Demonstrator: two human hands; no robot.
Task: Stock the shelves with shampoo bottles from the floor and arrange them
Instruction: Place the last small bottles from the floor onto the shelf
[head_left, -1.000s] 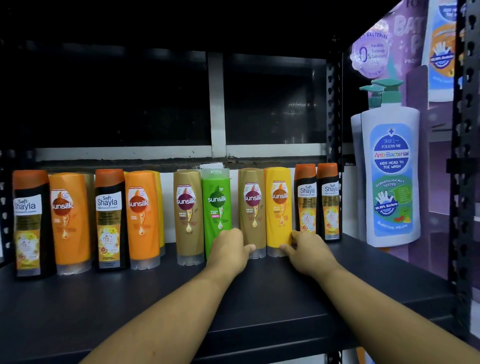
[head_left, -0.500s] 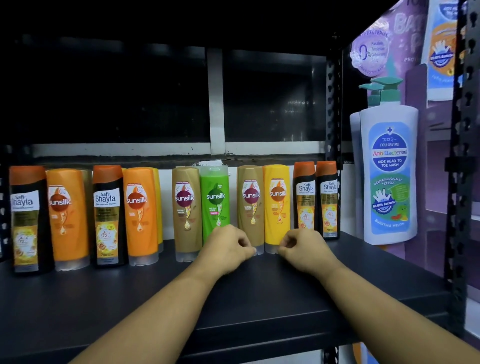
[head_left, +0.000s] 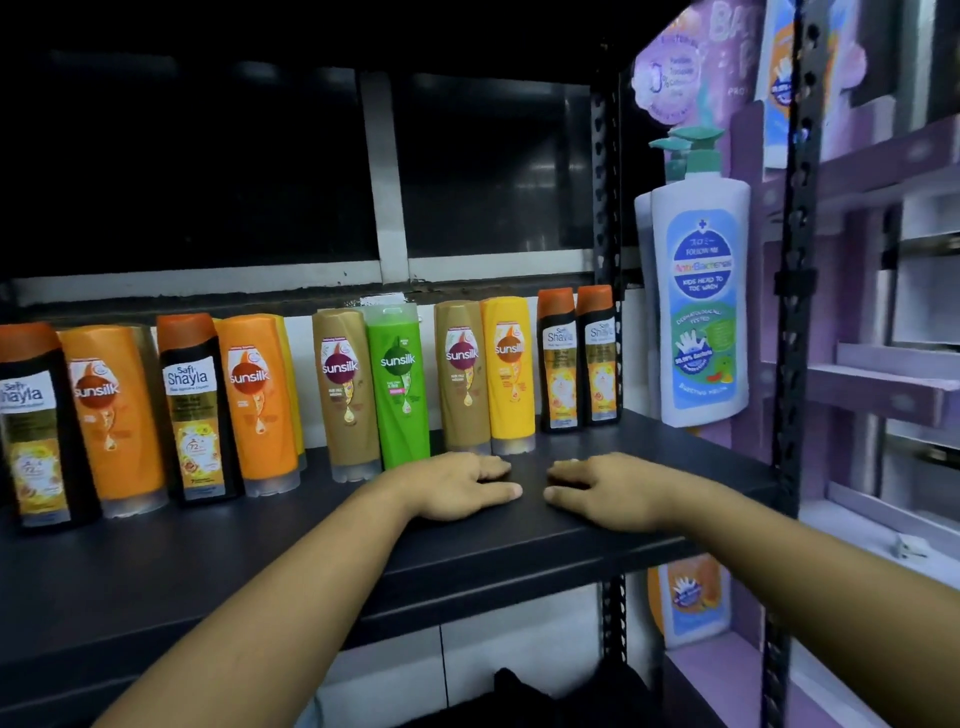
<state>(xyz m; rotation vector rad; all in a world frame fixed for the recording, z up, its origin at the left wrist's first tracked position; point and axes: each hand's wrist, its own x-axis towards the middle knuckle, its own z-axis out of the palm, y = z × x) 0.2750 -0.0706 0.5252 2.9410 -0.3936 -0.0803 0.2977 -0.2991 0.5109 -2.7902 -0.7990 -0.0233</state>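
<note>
Plastic bottles (head_left: 400, 395) are standing upright in a row along the back of the shelf (head_left: 156, 571), mid-frame. Just in front, left hand (head_left: 457, 486) and right hand (head_left: 608, 491) are lying flat on it, empty, fingers relaxed. Likely light, stiff, slick; gripping mid-body is looking safest.

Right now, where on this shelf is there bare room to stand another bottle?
The widest bare patch is the front strip of the shelf, before the bottle row and left of the left hand. Another lies right of the right hand, between the end Safi Shayla bottle and the white pump bottle. That row is crowded.
</note>
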